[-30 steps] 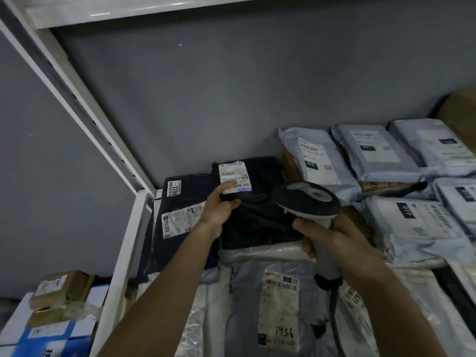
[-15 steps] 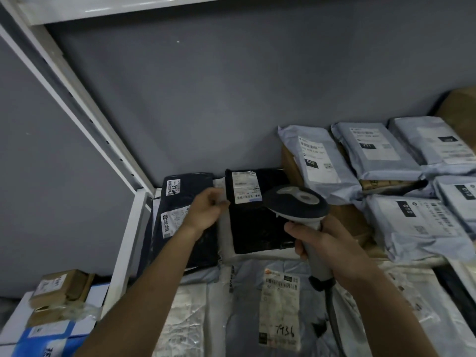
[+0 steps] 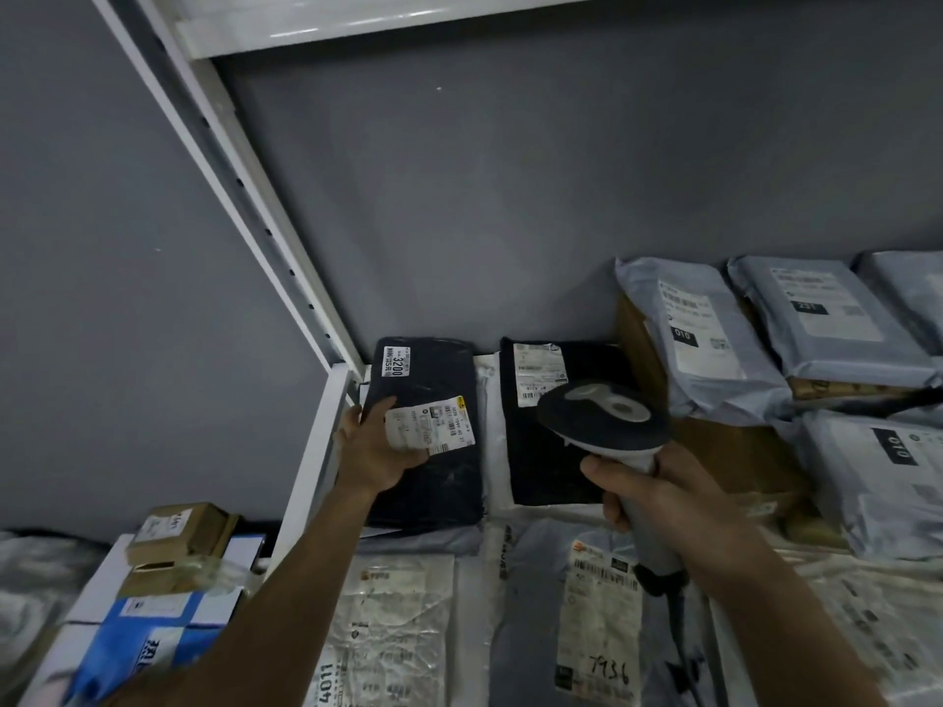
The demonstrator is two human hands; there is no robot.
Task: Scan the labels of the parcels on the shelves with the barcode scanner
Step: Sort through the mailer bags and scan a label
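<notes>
Left hand presses the dark parcel flat, thumb on its label; right hand grips the scanner; swing its head toward nine o'clock, squarely over the barcode.

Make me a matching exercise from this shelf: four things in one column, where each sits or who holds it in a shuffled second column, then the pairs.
1. barcode scanner
2. dark parcel marked 3200
3. label with handwritten 7936
4. small brown boxes

A. under the left hand
B. front row, below the scanner
C. outside the rack, lower left
D. gripped by the right hand

Pairs: 1-D, 2-A, 3-B, 4-C
</notes>
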